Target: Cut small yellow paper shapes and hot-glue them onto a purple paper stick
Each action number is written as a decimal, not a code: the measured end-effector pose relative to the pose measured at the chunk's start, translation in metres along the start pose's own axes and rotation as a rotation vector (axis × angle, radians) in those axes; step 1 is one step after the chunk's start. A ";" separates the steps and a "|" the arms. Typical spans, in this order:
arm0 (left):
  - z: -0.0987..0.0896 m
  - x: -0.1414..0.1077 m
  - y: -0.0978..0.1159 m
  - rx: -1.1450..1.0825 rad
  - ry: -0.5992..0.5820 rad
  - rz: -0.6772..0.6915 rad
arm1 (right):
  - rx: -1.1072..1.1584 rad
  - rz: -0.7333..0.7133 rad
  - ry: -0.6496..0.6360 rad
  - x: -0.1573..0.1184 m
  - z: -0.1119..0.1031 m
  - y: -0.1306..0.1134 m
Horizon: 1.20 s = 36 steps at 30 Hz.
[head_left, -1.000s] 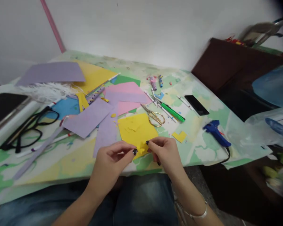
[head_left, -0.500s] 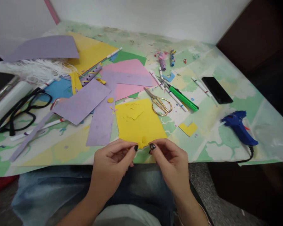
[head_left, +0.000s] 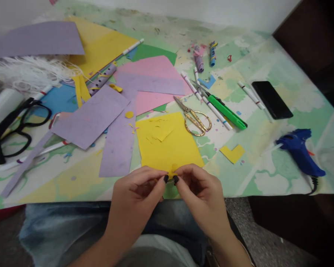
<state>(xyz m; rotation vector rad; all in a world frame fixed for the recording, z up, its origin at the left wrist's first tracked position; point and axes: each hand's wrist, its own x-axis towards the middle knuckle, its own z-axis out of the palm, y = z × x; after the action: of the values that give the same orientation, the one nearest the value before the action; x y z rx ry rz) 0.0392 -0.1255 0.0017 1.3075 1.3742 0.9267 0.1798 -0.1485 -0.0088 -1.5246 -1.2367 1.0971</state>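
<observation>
**Both hands pinched on one small yellow cutout; yellow on yellow, outline unclear**

Head view, the only one we have:

- Grip: left hand (head_left: 140,191) and right hand (head_left: 200,189) both have thumb and forefinger closed on the small yellow cutout (head_left: 173,171), tips nearly touching each other.
- Location: cutout is at the near edge of the yellow sheet (head_left: 171,152), just in from the table's front edge. Loose yellow scraps (head_left: 164,131) lie further up the sheet.
- Nearby: gold-handled scissors (head_left: 194,119) beside the sheet's right edge, green utility knife (head_left: 226,112) past them, yellow notched offcut (head_left: 233,157) to the right, blue glue gun (head_left: 302,154) well apart.

Risks, our read: uneven pull between the two pinches could tear or crease the cutout. A slip could drop it toward our lap, since the table edge is so close. If it lands on the scraps, we could lose track of it.

Can't make out: most of the cutout, covered by our fingertips; curled fingers under both palms; whether the sheet is paper or foam. The eyeglasses and the purple sheet (head_left: 41,39) run off the left side.
</observation>
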 end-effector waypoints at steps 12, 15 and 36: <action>0.008 -0.005 -0.023 0.752 0.174 0.883 | -0.018 -0.025 0.008 0.023 -0.038 -0.002; 0.013 0.001 -0.018 0.853 0.231 0.860 | -0.058 -0.038 -0.050 0.036 -0.041 -0.004; -0.041 0.023 -0.033 0.745 -0.160 1.021 | -0.184 -0.142 -0.260 0.056 -0.028 -0.008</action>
<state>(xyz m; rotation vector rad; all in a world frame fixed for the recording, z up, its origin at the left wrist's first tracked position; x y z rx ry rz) -0.0065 -0.1031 -0.0239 2.7194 0.8870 0.9170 0.2116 -0.0951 -0.0006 -1.4340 -1.6372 1.1386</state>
